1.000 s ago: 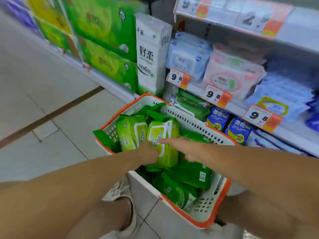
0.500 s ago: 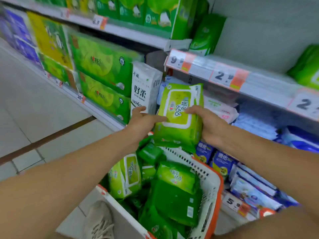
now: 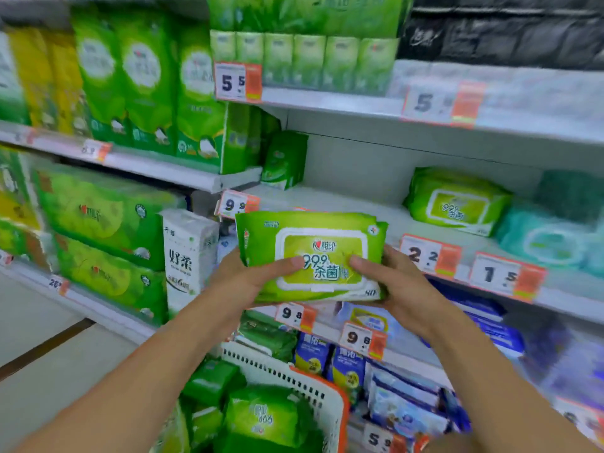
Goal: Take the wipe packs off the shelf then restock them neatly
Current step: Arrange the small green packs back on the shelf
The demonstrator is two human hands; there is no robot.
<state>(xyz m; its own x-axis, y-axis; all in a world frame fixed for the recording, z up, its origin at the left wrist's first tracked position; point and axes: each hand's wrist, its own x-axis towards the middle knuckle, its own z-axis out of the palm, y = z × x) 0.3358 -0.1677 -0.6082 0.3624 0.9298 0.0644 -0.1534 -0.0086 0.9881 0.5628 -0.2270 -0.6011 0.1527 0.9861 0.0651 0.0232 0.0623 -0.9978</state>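
Both hands, left hand (image 3: 248, 282) and right hand (image 3: 395, 286), have raised the gripped wipe pack (image 3: 310, 256) to shelf (image 3: 359, 207) level.

Basket (image 3: 330, 400) cut off by the bottom edge; its contents partly unseen. Upper-shelf price tags (image 3: 441, 104) blurred, second digits unreadable.

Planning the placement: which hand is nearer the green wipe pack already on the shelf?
Right. The right hand sits below-left of that shelf pack; the left hand is farther left.

Bright even light, blurred warped edges
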